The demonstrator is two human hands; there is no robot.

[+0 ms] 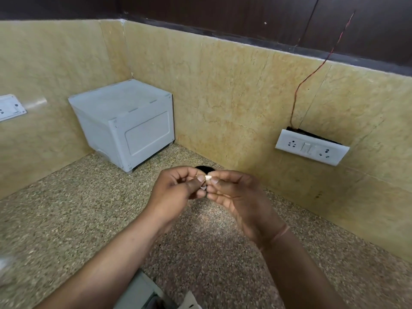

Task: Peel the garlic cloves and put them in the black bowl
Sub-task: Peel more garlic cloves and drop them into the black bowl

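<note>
Both hands meet above the speckled granite counter (93, 210). My left hand (178, 190) and my right hand (236, 197) pinch a small pale garlic clove (208, 177) between thumbs and fingertips. A scrap of white skin (203, 187) hangs just below the clove. The black bowl (204, 168) sits behind the hands; only a sliver of its dark rim shows above the fingers.
A white plastic box (127, 123) stands in the back left corner. A socket plate (312, 147) with a red wire sits on the right tiled wall, another socket plate (10, 107) on the left wall. Pale objects (142, 293) lie at the counter's near edge.
</note>
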